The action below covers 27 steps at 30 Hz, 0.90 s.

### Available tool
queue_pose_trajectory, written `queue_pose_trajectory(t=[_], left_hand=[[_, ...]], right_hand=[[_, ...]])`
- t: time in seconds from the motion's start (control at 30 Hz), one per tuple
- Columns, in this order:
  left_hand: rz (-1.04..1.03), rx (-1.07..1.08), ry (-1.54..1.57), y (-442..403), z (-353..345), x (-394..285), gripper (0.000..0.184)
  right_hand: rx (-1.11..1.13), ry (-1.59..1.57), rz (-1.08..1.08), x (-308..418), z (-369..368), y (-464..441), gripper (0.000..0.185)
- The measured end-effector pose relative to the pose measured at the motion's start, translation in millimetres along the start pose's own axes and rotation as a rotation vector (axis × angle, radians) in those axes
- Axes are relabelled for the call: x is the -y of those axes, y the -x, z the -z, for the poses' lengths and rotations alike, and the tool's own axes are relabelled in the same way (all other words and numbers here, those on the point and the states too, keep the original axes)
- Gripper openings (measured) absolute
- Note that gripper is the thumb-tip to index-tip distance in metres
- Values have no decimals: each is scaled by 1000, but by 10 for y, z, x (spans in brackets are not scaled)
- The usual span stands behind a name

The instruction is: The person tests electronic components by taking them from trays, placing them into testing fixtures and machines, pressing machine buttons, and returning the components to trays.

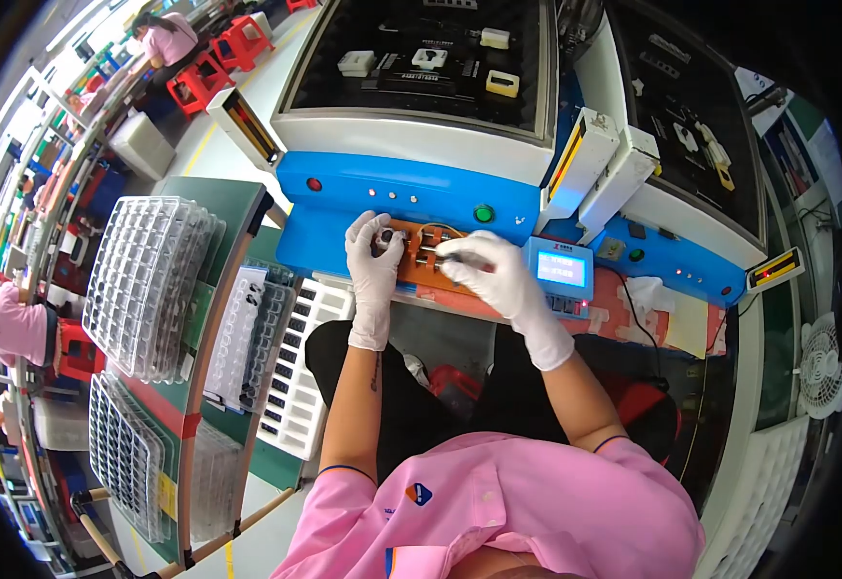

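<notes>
My left hand point(373, 265), in a white glove, is at the left end of an orange-brown fixture point(407, 274) with metal pins and clamps. Its thumb and fingers close around a small dark round part point(384, 237) there. From the right, my gloved right hand point(494, 273) reaches over the same fixture. A dark, narrow object point(467, 260) shows at its pinched fingers; its kind cannot be made out. A thin yellow wire point(440, 227) arches over the top of the fixture.
Behind the fixture stands a blue machine front point(344, 183) with a green button point(483, 213). A small lit display point(562, 268) sits to the right. At left, a rack holds stacked clear trays point(146, 289) and a white tray point(297, 425) of dark parts. Co-workers sit far left.
</notes>
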<state>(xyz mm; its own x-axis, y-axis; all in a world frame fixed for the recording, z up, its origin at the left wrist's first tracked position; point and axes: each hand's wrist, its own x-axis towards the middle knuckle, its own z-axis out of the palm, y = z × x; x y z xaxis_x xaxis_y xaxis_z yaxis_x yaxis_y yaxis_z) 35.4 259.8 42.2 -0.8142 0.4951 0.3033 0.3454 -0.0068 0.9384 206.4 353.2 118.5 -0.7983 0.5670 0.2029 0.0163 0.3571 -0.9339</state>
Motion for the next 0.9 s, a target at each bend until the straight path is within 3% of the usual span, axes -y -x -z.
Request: queue_pose_trajectory(t=[0.1,0.17,0.23,0.3,0.37,0.43,0.5,0.57,0.6,0.67,0.83,0.9], left_hand=[[-12,-31,76,19,-3,14,36],[-248,-104,-215,33,29,-11,40],[-333,-122,-279,22,64,5,47],[-258,-104,-129,35,75,34,50],[-100,-72,152,-9,168,182,46],[196,-37,350,-179,295,125,42],[174,-79,326,-310,263,288,42],[139,-136,298,-356,199,295,45],[162,-179,286,-341,184,244,46],[169,-235,294,-337,148,242,47],[199,-211,263,-352,182,332,52],[211,-216,271,-341,201,309,49]], right_hand=[[130,0,5,-12,-136,-67,23],[225,-103,92,51,-44,23,23],[207,-105,126,164,308,130,24],[262,7,349,388,864,328,26],[-33,23,290,490,1440,461,25],[-408,-188,143,558,1926,371,27],[-662,-5,236,269,2696,-36,32],[-826,166,168,-84,3405,-463,35],[-828,174,189,-274,3670,-602,35],[-821,433,-39,-506,4036,-878,33],[-755,287,-134,-849,4290,-1172,29],[-657,481,-252,-741,4253,-1139,28]])
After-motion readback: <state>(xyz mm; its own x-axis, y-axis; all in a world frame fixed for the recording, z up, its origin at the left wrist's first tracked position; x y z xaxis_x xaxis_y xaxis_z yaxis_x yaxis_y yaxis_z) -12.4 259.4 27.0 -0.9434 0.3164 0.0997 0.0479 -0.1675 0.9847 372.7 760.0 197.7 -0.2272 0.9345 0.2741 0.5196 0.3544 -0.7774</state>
